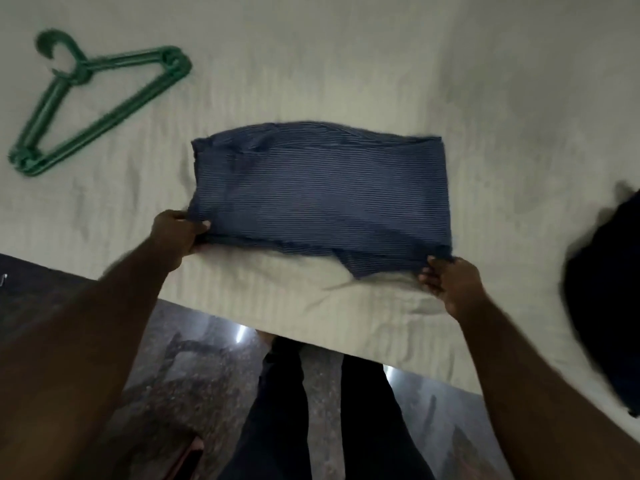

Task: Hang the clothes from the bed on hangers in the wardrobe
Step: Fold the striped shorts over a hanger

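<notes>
Dark trousers (277, 410): nearest, standing on the polished floor (194, 375) at the bed's edge.
Left hand (180, 233): grasps the near-left corner of the blue striped garment (322, 195).
Right hand (450, 282): pinches its near-right corner.
Blue striped garment: folded, lying on the pale bed sheet (346, 64), mid-bed.
Dark clothing (606, 323): on the bed at the right edge.
Green hangers (97, 98): far left, flat on the sheet, well apart from the garment.

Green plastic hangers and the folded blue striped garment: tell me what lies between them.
Head view: only bare, wrinkled off-white bedsheet lies between the green plastic hangers and the folded blue striped garment.
</notes>
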